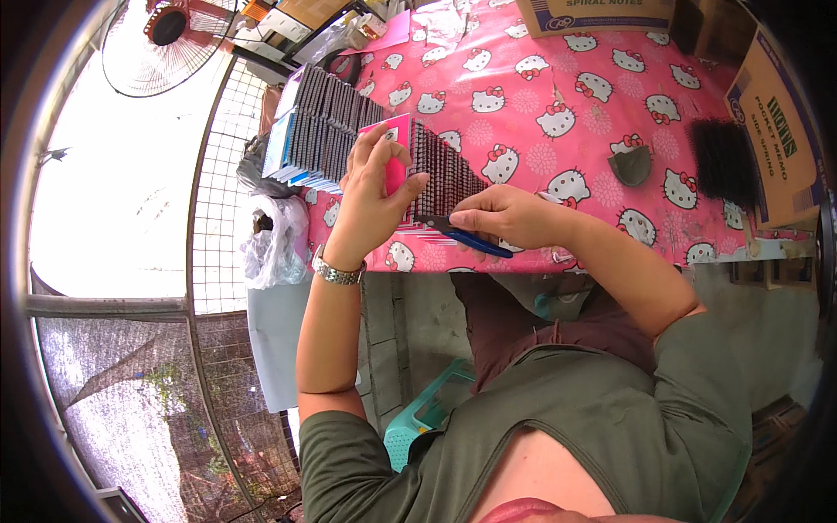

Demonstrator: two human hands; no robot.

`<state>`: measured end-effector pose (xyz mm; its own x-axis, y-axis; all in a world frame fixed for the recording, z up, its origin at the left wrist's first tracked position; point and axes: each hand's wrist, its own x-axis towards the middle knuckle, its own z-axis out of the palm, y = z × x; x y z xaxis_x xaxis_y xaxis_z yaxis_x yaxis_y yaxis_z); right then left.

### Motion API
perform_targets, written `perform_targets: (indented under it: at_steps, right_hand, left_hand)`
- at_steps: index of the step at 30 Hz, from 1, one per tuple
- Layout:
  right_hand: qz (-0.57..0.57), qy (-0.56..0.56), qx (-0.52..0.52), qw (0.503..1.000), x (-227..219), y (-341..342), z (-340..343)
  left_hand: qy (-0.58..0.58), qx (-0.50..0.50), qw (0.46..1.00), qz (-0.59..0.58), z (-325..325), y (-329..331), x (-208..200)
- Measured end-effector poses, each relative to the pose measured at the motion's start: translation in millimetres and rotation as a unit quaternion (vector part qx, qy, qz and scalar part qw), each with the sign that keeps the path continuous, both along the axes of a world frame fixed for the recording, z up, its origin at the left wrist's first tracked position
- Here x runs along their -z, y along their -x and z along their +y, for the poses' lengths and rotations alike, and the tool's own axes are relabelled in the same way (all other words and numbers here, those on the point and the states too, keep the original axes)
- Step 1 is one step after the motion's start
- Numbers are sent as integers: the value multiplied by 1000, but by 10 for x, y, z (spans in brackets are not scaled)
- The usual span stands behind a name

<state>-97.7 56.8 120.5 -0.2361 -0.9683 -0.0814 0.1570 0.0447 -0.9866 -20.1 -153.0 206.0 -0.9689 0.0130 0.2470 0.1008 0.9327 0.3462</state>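
Note:
My left hand (370, 187), with a metal watch at its wrist, has thumb and fingers curved round a small pink spiral notebook (397, 175) at the near end of a long row. My right hand (510, 216) grips a pair of blue-handled cutting pliers (478, 241). The pliers' dark jaws reach the spiral edge of the row, just right of the left thumb. That row of spiral notebooks (440, 164) runs away to the right, spines up. More stacks of spiral notebooks (316, 122), with blue and white covers, stand left of my left hand.
A pink patterned cloth (575, 152) covers the table. At right are a dark green pouch-like piece (630, 166), a black bristly bundle (722, 163) and a cardboard box (779, 131). Another carton (593, 16) sits at the back. A plastic bag (277, 244) hangs at the left edge; a fan (167, 30) stands beyond.

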Motion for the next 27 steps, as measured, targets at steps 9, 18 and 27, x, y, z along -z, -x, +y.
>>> perform_targets:
  at_steps: [9,18,27]
  right_hand:
    - [429,273,260,821,195,82,-59]
    - [167,115,148,968,173,22,29]
    - [182,82,76,977,169,88,1]
  left_hand:
    - [33,-17,999,-14,17,8,-15]
    - [20,-14,1000,-1,24,14,-7]
    - [9,-20,1000,-11,52,16,-23]
